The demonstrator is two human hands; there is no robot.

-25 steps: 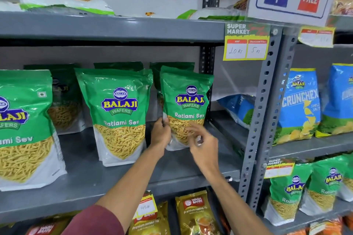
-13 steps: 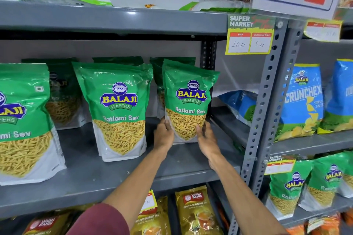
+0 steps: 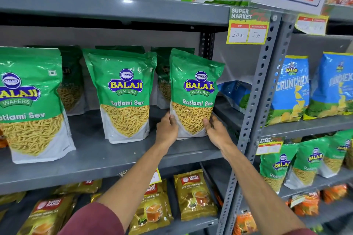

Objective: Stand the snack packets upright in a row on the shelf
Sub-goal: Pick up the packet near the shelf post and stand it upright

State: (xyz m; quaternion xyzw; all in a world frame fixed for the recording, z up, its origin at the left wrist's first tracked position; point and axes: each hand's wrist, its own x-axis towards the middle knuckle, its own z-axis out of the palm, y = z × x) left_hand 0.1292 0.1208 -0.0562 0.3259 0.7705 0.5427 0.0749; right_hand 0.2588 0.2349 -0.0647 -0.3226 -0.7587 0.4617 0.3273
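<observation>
The rightmost green sev packet stands on the grey shelf, right of the middle packet, its long axis near vertical, top leaning slightly right. The left hand and right hand clasp its lower corners from either side, equally near.

Shop (price tag, stocked shelves)

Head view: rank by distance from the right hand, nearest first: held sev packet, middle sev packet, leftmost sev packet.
From the right hand:
1. Held sev packet, gripped at its lower edge.
2. Middle sev packet, to the left.
3. Leftmost sev packet, at the far left edge.
</observation>
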